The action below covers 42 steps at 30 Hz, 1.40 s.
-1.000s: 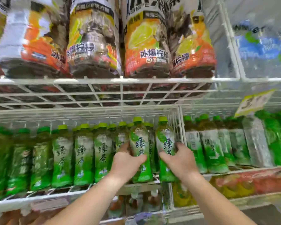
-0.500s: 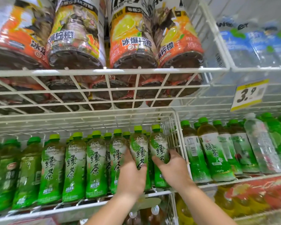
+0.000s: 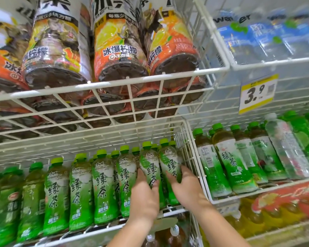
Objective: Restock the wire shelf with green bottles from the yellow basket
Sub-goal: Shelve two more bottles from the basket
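Observation:
A row of green tea bottles stands on the white wire shelf point(image 3: 89, 230). My left hand point(image 3: 144, 196) grips one green bottle point(image 3: 149, 164) near the row's right end, thumb across its label. Beside it my right hand point(image 3: 185, 188) grips the last green bottle point(image 3: 169, 162), which stands against the shelf's wire side wall point(image 3: 187, 154). Both bottles stand upright in the front row, and more green bottles point(image 3: 103, 186) fill the shelf to the left. The yellow basket is out of view.
Above hangs a wire shelf point(image 3: 114, 82) of large orange-labelled lemon tea bottles point(image 3: 118, 56). To the right a second wire bay point(image 3: 227, 196) holds other green bottles point(image 3: 232, 163) and clear bottles. A yellow price tag point(image 3: 258, 93) reads 3.9. Water bottles point(image 3: 268, 40) stand top right.
The view has tilted up and shifted right. Both hands have pushed their bottles a little deeper and to the right in the shelf, keeping hold of them.

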Motion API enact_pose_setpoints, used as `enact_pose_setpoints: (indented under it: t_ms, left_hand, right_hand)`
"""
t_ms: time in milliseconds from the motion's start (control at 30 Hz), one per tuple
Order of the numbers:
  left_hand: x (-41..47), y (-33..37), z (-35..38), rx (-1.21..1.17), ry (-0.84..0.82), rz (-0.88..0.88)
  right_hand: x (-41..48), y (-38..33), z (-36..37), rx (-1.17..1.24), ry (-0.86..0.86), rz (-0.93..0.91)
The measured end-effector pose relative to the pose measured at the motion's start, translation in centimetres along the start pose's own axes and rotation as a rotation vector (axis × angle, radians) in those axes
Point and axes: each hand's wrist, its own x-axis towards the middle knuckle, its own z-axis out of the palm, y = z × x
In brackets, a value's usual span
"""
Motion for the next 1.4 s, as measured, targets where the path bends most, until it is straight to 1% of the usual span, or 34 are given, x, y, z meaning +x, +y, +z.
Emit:
enact_pose_setpoints:
  t_ms: [67, 133, 267, 367, 500, 600, 700, 800, 867, 967, 1067, 1133, 1300, 1400]
  left_hand:
    - [-0.2, 0.3, -0.4, 0.050, -0.040, 0.031]
    - [-0.4, 0.7, -0.7, 0.170, -0.079, 0.036]
    - [-0.4, 1.2, -0.7, 0.304, -0.078, 0.045]
    - [-0.3, 1.4, -1.1, 0.359, -0.130, 0.043]
    - [-0.7, 1.4, -1.9, 0.357, -0.164, 0.076]
    - [-1.2, 1.4, -2.4, 0.342, -0.194, 0.077]
    - [-1.5, 1.3, -2.8, 0.379, -0.223, 0.111]
    - [-1.7, 1.0, -3.3, 0.453, -0.248, 0.178]
    - [-2.0, 0.4, -3.6, 0.531, -0.270, 0.253]
    - [-2.2, -0.6, -4.2, 0.670, -0.286, 0.383]
    - [-2.2, -1.6, -4.6, 0.758, -0.294, 0.467]
    - [-2.1, -2.2, -4.8, 0.794, -0.306, 0.494]
    - [-1.8, -3.7, -4.9, 0.861, -0.329, 0.546]
    - [-2.1, -4.7, -5.3, 0.884, -0.338, 0.555]
  right_hand:
    - [0.0, 0.1, 0.1, 0.018, -0.009, 0.020]
    - [-0.3, 0.0, 0.1, -0.004, -0.012, 0.030]
    - [-1.1, -0.3, 0.1, -0.054, -0.007, 0.045]
    - [-1.4, -0.6, -0.1, -0.082, -0.020, 0.037]
    - [-2.4, -1.7, -0.7, -0.128, -0.053, 0.055]
    - [-3.2, -2.1, -1.1, -0.226, -0.105, 0.076]
    - [-3.6, -2.1, -1.2, -0.319, -0.105, 0.064]
    - [-4.0, -1.9, -1.1, -0.461, -0.117, 0.068]
    - [-4.5, -1.8, -1.1, -0.539, -0.126, 0.066]
    - [-5.0, -1.5, -1.3, -0.666, -0.160, 0.026]
    - [-5.5, -1.2, -1.6, -0.790, -0.195, -0.026]
    - [-5.8, -1.1, -1.8, -0.866, -0.203, -0.088]
    - [-7.2, -0.4, -2.1, -0.986, -0.146, -0.308]
    - [-7.6, 0.4, -1.8, -1.034, -0.142, -0.353]
